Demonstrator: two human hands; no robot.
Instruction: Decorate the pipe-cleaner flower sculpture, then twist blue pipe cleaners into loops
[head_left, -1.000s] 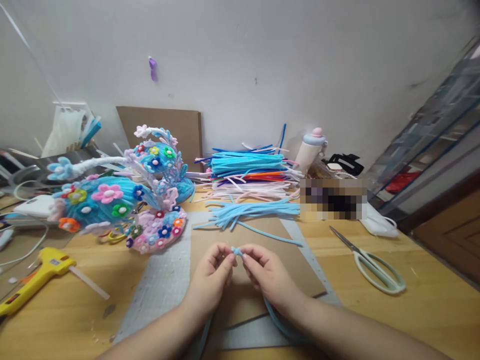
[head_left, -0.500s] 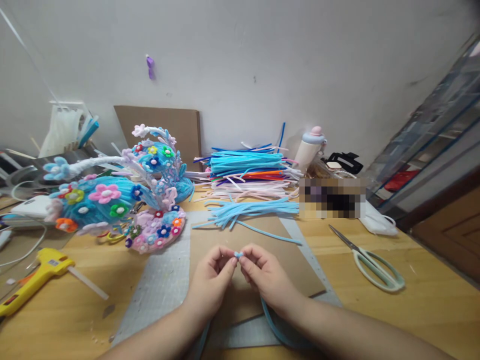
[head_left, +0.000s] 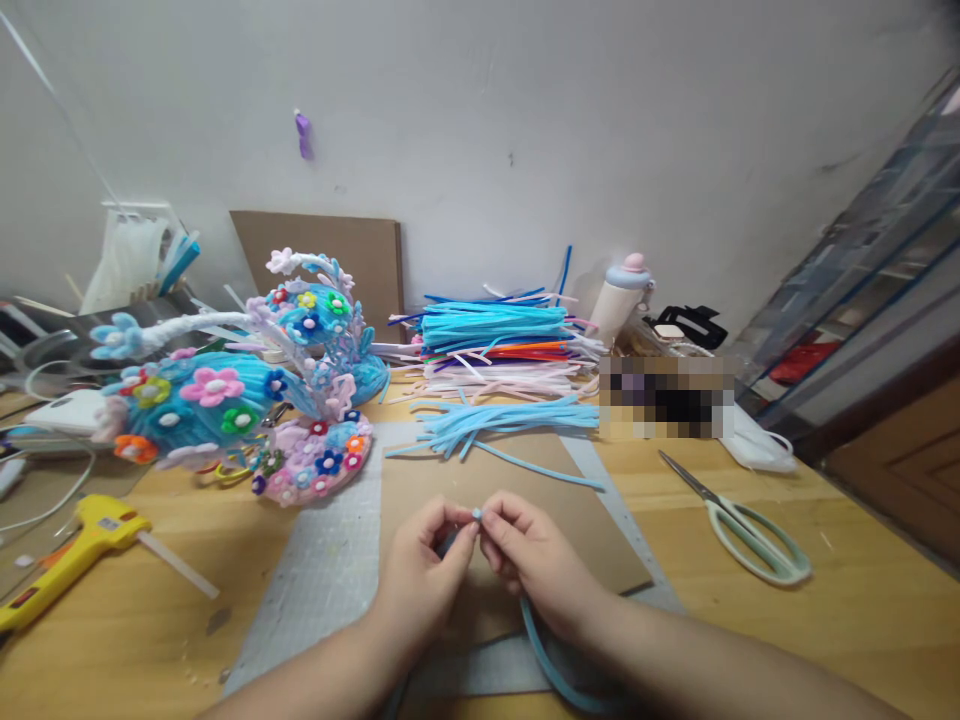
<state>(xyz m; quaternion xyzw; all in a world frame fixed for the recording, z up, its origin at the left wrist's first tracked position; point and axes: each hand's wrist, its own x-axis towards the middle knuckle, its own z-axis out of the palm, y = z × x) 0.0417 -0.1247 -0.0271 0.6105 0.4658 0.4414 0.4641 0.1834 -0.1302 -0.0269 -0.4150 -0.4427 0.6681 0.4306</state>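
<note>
Light-blue pipe cleaner [head_left: 475,514] sits pinched between the fingertips of our left hand [head_left: 427,565] and right hand [head_left: 536,562], fingers curled, just above the brown cardboard sheet [head_left: 585,520]; its tail trails below our right wrist. Loose blue strips [head_left: 499,420] lie beyond, scissors [head_left: 742,525] right, yellow glue gun [head_left: 71,555] left.

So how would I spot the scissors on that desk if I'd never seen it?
Start at the wooden table and look to its right side, past the brown cardboard sheet where the hands work. The scissors lie flat there, alone on bare wood, blades pointing back toward the wall. Their pale mint-green handles and metal blades set them apart from the white face mask behind them.
</note>
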